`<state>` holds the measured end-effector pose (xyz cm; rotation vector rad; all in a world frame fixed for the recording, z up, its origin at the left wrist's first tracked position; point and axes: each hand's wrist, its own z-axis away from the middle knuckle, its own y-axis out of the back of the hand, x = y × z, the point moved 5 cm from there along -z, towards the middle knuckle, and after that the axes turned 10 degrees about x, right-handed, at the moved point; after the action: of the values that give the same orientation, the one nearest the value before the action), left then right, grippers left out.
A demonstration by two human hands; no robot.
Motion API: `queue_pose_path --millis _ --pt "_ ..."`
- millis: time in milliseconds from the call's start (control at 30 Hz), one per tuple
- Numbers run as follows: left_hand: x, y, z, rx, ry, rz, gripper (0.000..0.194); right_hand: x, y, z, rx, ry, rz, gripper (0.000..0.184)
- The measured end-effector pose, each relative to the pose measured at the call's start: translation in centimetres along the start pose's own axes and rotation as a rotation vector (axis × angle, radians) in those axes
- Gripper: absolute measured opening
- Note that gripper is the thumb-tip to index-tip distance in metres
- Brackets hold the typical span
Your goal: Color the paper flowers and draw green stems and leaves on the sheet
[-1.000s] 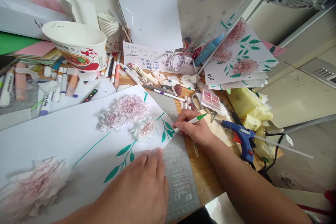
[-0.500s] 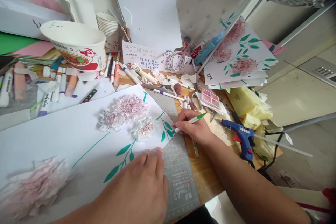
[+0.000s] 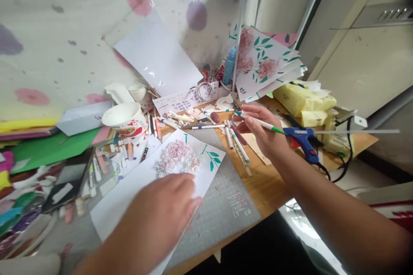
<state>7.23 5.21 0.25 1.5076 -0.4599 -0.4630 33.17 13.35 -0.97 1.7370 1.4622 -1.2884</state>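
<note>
My right hand (image 3: 263, 126) is raised over the right of the desk, its fingers closed round a white marker pen (image 3: 258, 121) with green ends. The pen lies nearly level, its dark-green end towards the left. Blurred by motion, my left hand (image 3: 161, 202) is at the near right edge of a white sheet of paper (image 3: 129, 193), thumb and fingers about that edge. Pale pink crumpled-paper flowers (image 3: 177, 154) stand out from the sheet, with painted green leaves (image 3: 213, 160) at its right corner. My left hand and forearm cover much of the sheet.
A grey cutting mat (image 3: 226, 189) lies beneath the sheet. Loose markers (image 3: 237, 139) and paper scraps are strewn behind it. To the right is a blue glue gun (image 3: 301, 139) with its cable. A paper bowl (image 3: 127, 122) and finished flower pictures (image 3: 258, 62) stand at the back.
My right hand has lifted the marker off the leaves and moved away to the right. My left hand has shifted to the sheet's edge. The head view has swung and takes in more of the left.
</note>
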Motion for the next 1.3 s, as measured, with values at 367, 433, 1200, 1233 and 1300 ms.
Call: queue_pose_path --millis 367,433,1200,1233,1300 --pt "-12.9 -2.7 4.6 0.037 0.636 -0.129 0.035 -2.1 -2.2 13.3 -0.712 0.207 0.432 0.028" --pt "-12.4 -2.9 4.3 0.011 0.638 -0.138 0.036 -1.9 -3.6 14.7 -0.774 0.317 0.487 0.03" --pt "-4.4 -6.0 7.3 0.315 0.199 0.065 0.024 0.2 -1.5 10.1 -0.75 0.336 0.94 0.027" --pt "-4.3 -6.3 7.6 0.342 0.189 0.074 0.022 0.5 -1.7 9.9 -0.747 0.331 0.942 0.027" --pt "-4.0 -6.7 8.1 0.4 0.159 0.092 0.02 1.0 -2.0 9.2 -0.739 0.318 0.927 0.028"
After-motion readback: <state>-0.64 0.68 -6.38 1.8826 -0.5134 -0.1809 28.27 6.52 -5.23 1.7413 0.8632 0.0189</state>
